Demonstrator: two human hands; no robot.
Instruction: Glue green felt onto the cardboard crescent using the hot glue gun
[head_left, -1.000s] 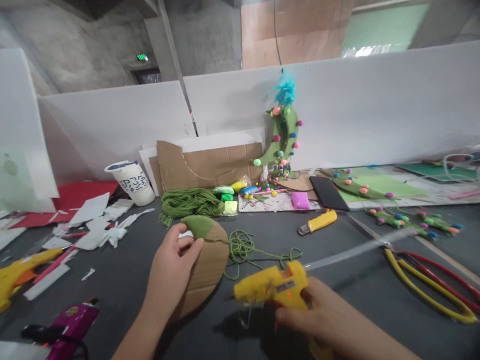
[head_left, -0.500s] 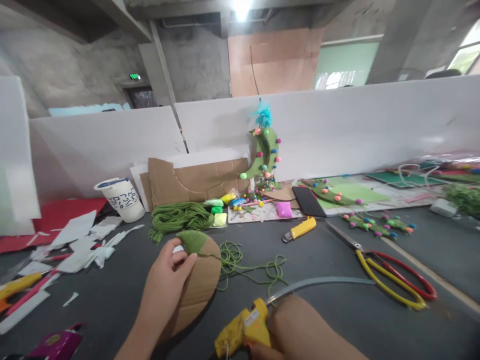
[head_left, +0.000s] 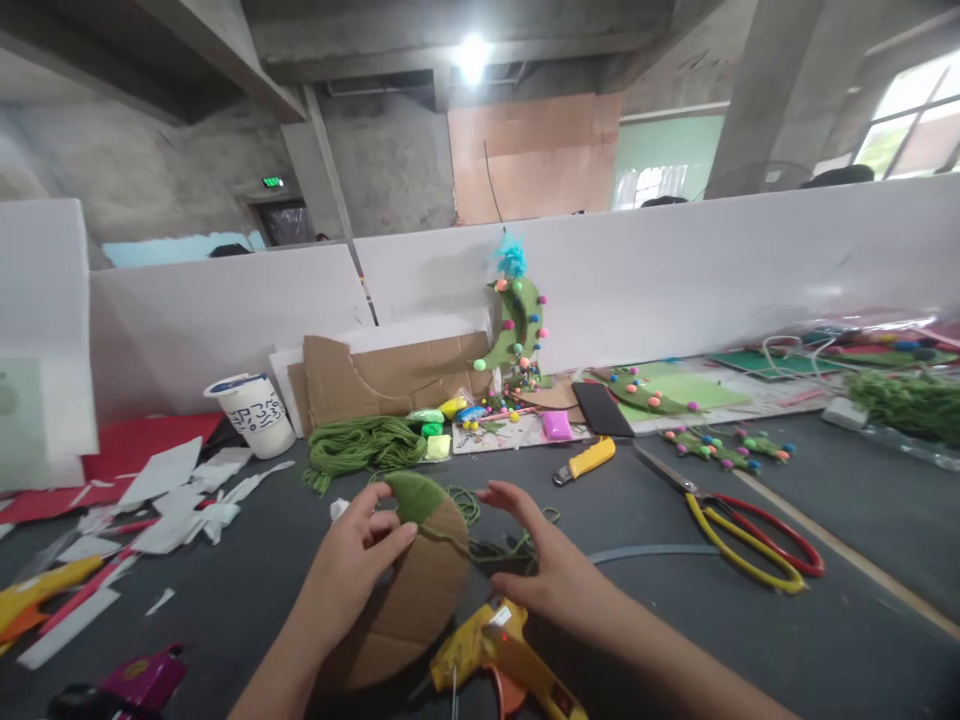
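My left hand (head_left: 364, 555) pinches the left edge of a rounded cardboard piece (head_left: 427, 590), thumb on its face. Green yarn (head_left: 414, 499) covers the tip of that piece, and a strand runs from it to the right. Fingers spread, my right hand (head_left: 544, 550) hovers just right of the cardboard and holds nothing. Under it a yellow hot glue gun (head_left: 499, 640) rests on the table with a small red light showing. Loose green yarn (head_left: 465, 505) lies tangled behind the cardboard, partly hidden by my right hand.
Scissors (head_left: 739, 530) and a yellow utility knife (head_left: 585, 461) lie to the right. A green yarn skein (head_left: 364, 445), a white cup (head_left: 251, 415) and paper scraps (head_left: 169, 510) are at the left. A crescent decoration with pompoms (head_left: 525, 315) stands at the back.
My right hand has let go of the glue gun and come up beside the cardboard, fingers opened. My left hand still holds the cardboard, now a little farther right in view.
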